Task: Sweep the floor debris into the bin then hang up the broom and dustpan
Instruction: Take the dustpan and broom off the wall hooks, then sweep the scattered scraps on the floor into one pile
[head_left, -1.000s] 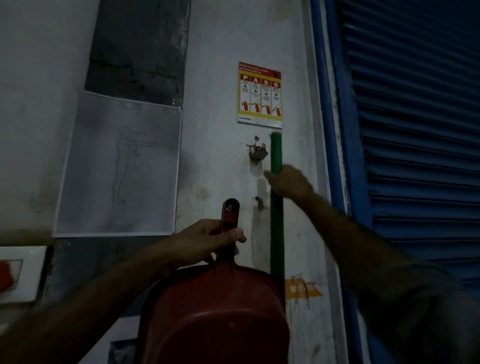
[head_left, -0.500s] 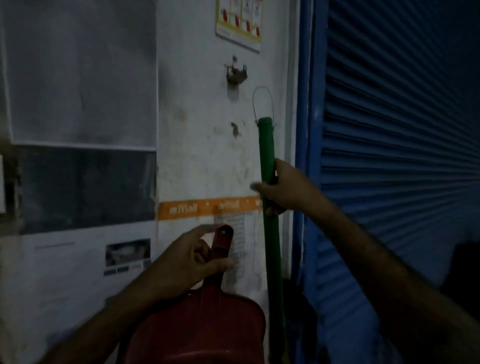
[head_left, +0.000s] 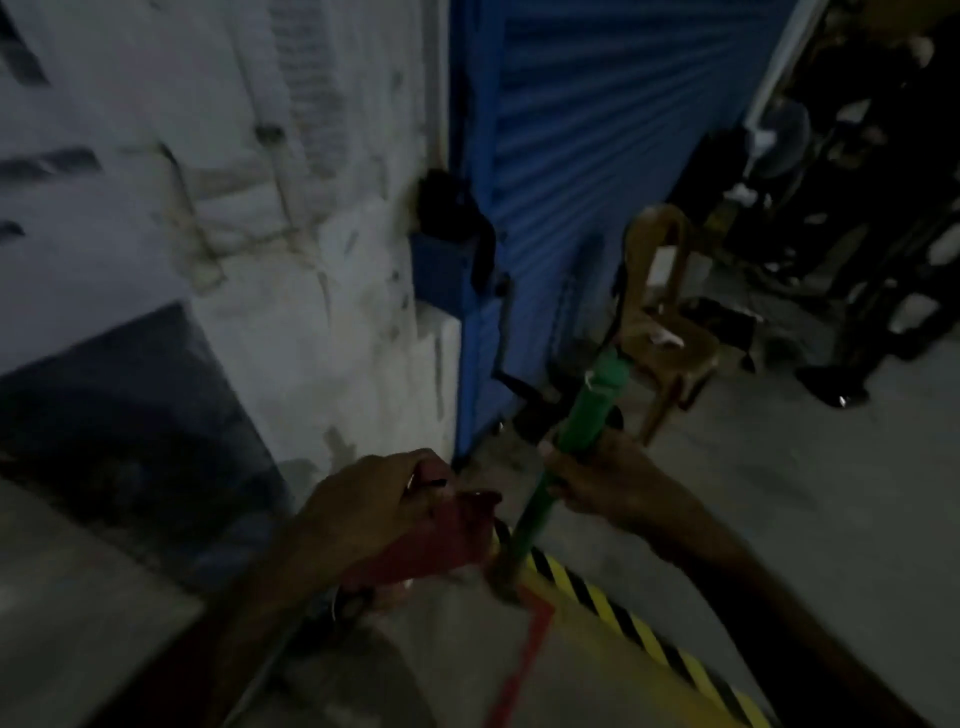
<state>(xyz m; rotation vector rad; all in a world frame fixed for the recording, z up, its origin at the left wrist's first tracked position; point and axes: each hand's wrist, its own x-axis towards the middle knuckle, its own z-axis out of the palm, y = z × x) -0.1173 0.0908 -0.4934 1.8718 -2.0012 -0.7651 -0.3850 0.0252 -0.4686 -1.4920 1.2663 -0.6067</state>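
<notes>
Near the blue shutter (head_left: 561, 156), the right hand (head_left: 602, 478) gripped the green broom handle (head_left: 582, 421). Left of it, the left hand (head_left: 374, 499) held the red dustpan (head_left: 436, 545).

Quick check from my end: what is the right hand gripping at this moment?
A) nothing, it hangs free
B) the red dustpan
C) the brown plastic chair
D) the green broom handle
D: the right hand is wrapped round the green broom handle, while the left hand holds the red dustpan.
</notes>
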